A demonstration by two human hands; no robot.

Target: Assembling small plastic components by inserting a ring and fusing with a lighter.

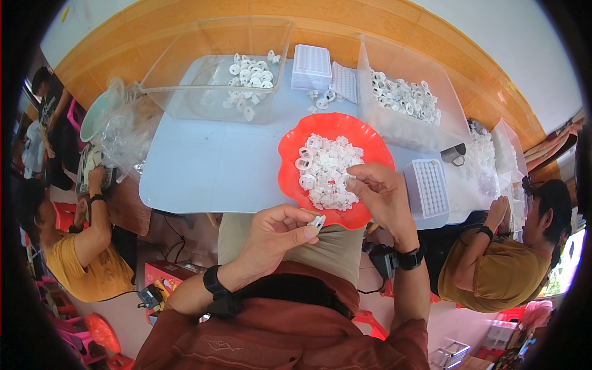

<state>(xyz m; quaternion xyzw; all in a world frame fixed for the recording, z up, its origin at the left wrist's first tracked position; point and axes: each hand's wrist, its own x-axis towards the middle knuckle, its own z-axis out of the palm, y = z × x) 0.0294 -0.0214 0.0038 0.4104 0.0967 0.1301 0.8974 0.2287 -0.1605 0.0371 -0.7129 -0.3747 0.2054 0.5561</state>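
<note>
pale blue table (209, 166) — left hand (274, 234) fingers pinch a white plastic piece (318, 221), right hand (382, 194) fingers pinch pieces in red bowl (290, 176).

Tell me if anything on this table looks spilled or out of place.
A few small white plastic rings lie loose on the pale blue table, between the clear bin and the white grid trays, outside any container. Otherwise the parts sit in bins or the red dish.
</note>
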